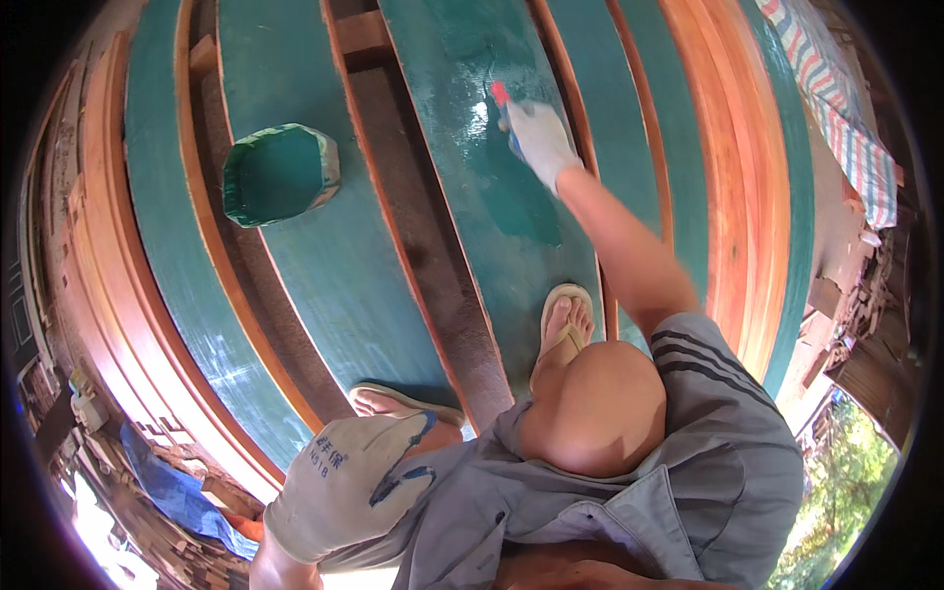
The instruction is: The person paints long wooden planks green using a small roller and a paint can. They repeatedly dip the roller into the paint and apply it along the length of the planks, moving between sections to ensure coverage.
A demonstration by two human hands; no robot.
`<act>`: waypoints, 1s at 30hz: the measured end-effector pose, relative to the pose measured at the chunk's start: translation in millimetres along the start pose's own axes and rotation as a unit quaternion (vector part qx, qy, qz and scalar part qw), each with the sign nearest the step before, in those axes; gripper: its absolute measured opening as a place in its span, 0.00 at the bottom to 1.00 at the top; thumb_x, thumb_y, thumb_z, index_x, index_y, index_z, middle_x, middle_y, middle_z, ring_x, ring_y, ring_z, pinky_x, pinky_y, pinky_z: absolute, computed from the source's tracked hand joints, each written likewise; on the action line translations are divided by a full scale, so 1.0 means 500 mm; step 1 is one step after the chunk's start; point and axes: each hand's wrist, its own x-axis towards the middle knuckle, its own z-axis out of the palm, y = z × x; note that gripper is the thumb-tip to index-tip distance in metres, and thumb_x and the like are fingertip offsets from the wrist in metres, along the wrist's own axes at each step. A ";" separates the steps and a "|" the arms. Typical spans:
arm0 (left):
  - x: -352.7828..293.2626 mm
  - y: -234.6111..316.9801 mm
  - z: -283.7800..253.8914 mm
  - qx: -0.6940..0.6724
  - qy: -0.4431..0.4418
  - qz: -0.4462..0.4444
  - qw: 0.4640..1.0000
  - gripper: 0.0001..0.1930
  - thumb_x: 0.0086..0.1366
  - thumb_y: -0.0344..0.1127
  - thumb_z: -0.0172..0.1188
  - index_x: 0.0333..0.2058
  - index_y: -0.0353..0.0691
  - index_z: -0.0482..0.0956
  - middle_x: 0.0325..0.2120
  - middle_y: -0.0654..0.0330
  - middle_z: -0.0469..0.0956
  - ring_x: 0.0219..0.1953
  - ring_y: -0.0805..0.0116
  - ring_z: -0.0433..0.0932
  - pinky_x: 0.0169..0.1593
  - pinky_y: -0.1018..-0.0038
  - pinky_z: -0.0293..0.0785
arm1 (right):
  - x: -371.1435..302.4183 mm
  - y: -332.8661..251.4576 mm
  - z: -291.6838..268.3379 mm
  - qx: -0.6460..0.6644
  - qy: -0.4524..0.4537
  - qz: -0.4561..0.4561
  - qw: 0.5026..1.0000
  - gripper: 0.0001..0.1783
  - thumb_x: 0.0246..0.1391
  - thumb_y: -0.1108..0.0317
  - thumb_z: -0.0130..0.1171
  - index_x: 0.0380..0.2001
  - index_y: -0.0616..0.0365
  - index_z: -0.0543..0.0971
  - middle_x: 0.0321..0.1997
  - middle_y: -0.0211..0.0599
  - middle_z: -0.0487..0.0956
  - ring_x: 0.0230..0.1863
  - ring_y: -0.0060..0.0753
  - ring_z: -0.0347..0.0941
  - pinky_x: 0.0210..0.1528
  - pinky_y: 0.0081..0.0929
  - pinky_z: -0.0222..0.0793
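Observation:
My right hand, in a white work glove with blue on its fingers, is closed on a red-handled paintbrush. It is stretched out low over a wide green board; the bristles cannot be made out. Wet, glossy green paint covers the board around and nearer than this hand. My left hand, in a similar glove marked on the back, lies over my left knee with its fingers spread and nothing in them. Left of the middle stands an open tub holding dark green paint.
Several long boards lie side by side with gaps between them, among them a green one under my left sandal. Reddish bare timber is stacked at the left, more timber at the right. A striped sheet hangs at the far right.

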 end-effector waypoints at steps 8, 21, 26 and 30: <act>0.016 -0.040 0.001 -0.015 0.022 0.005 1.000 0.31 0.53 0.35 0.76 0.59 0.42 0.84 0.44 0.55 0.87 0.45 0.50 0.85 0.50 0.60 0.80 | -0.431 0.206 -0.071 0.033 0.016 0.182 0.983 0.23 0.74 0.52 0.55 0.34 0.61 0.82 0.24 0.35 0.78 0.28 0.29 0.74 0.34 0.34 0.68; 0.040 -0.012 0.001 -0.005 0.019 0.034 0.999 0.32 0.54 0.34 0.76 0.60 0.42 0.83 0.45 0.55 0.86 0.45 0.52 0.85 0.51 0.59 0.80 | -0.302 0.147 -0.130 0.088 0.007 0.061 0.994 0.20 0.77 0.54 0.54 0.36 0.58 0.82 0.26 0.23 0.75 0.26 0.16 0.70 0.30 0.22 0.65; 0.052 -0.003 0.011 0.009 0.000 0.040 0.999 0.32 0.55 0.33 0.76 0.61 0.42 0.82 0.45 0.56 0.87 0.45 0.52 0.85 0.51 0.61 0.80 | -0.025 0.051 -0.136 0.002 0.038 -0.067 0.997 0.24 0.74 0.49 0.54 0.34 0.58 0.82 0.22 0.25 0.73 0.23 0.19 0.68 0.28 0.25 0.62; 0.040 0.001 0.022 0.020 0.018 0.044 0.999 0.32 0.55 0.32 0.76 0.61 0.42 0.82 0.45 0.56 0.87 0.46 0.53 0.85 0.51 0.61 0.80 | -0.033 0.055 -0.135 -0.106 0.019 -0.027 0.994 0.23 0.73 0.54 0.48 0.39 0.60 0.85 0.35 0.46 0.83 0.38 0.51 0.80 0.44 0.48 0.72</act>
